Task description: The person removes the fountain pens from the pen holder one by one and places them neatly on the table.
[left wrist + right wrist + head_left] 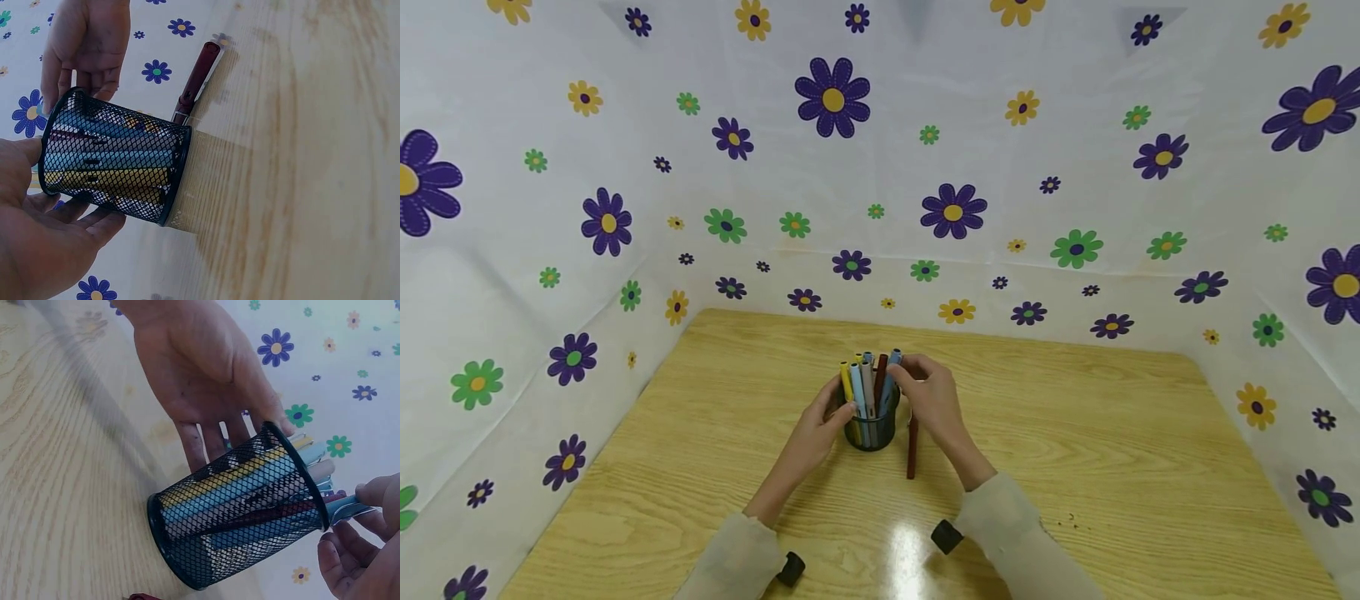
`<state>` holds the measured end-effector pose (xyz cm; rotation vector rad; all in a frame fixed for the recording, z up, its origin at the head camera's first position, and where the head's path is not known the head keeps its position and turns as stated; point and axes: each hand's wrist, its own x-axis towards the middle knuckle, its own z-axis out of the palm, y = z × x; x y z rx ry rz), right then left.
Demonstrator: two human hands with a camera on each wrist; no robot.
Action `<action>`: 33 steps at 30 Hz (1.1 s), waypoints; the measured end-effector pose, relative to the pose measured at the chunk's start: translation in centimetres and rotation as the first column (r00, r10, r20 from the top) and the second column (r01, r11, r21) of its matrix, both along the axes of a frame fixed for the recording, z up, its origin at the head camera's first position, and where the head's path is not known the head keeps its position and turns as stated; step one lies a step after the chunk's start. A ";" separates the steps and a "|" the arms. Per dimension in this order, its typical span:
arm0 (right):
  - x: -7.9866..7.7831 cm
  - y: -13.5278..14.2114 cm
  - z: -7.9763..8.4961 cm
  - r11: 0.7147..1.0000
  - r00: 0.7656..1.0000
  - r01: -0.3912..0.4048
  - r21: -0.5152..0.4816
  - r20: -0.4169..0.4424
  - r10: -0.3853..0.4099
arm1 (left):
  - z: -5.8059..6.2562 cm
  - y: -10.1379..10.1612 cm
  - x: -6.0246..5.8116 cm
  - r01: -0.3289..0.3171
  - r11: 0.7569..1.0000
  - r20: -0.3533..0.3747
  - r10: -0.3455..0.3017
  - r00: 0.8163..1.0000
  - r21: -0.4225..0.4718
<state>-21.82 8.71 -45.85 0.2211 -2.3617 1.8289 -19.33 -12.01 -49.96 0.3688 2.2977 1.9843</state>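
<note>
A black wire-mesh pen holder (870,433) stands upright on the table, filled with several pens in yellow, light blue, grey, dark red and blue. My left hand (815,423) holds it from the left side, thumb near the rim and fingers around the mesh. On the opposite side, my right hand (934,396) pinches the top of a blue pen (345,505) between thumb and finger. That pen's lower part lies inside the mesh. Just right of the holder, a dark red pen (912,450) with a metal clip lies on the table.
The wooden table (1075,433) is bordered at the back and sides by a white flowered sheet (880,167). Small dark specks (1072,521) lie at the right front. A black wrist device (947,536) juts out beside my right sleeve.
</note>
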 end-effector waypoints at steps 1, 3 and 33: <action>0.0 0.1 0.1 1.000 1.000 0.000 -0.018 -0.002 0.000 | 0.0 0.0 0.0 -0.001 1.000 0.002 0.001 1.000 -0.001; 0.0 0.3 0.3 0.998 1.000 -0.001 -0.059 -0.007 0.000 | 0.1 0.0 0.0 -0.001 1.000 0.002 0.001 1.000 -0.001; 0.6 5.1 2.1 0.916 1.000 -0.021 -0.401 0.001 0.023 | 0.0 -0.1 0.0 0.015 1.000 0.003 -0.016 1.000 0.015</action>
